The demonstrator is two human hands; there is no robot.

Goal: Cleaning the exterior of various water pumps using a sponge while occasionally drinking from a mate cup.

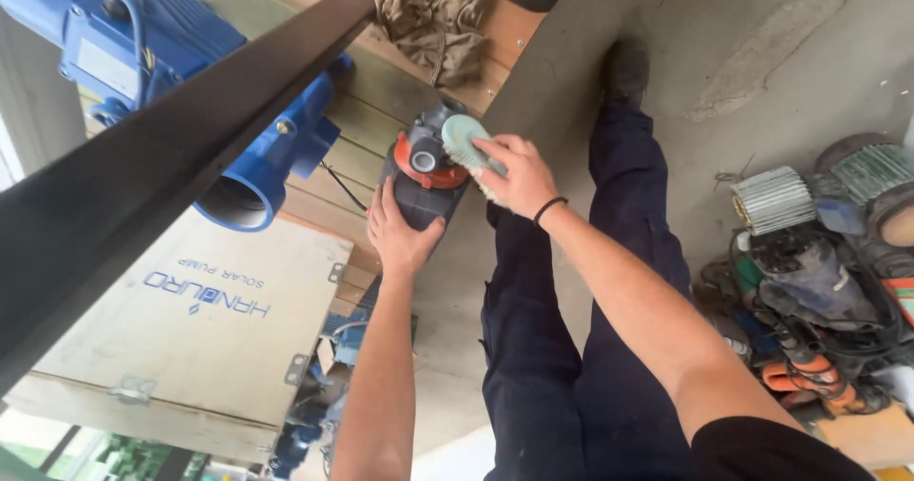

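From up here I look straight down on a small dark pump motor [425, 188] sitting at the edge of the wooden tabletop [381, 100], with its orange-red collar and grey port facing up toward the camera. Its long axis runs roughly from the port end, near the top of the view, back toward my body.

My left hand [400, 233] is under the near end of the motor, palm pressed against the housing, fingers spread and wrapped up its side. It is gripping the body and steadying it. The left forearm comes straight up from the bottom of the frame, nearly in line with the motor's axis.

My right hand [519, 176] comes in from the right side, wrist bent, with a dark band at the wrist. Its fingers are closed on a pale green scrubbing pad [466, 143], which lies against the upper right shoulder of the motor, just beside the collar. So the pad touches the port end while the left hand holds the opposite end.

To the left, well apart, sits a larger blue pump [276, 148], and a wooden crate [190, 338] lies below it. A brown rag [433, 24] lies crumpled on the boards beyond the motor. A long black bar [162, 148] crosses the left of the view diagonally, between the camera and the blue pump. Power tools [809, 290] are heaped on the concrete floor [724, 43] to the right.
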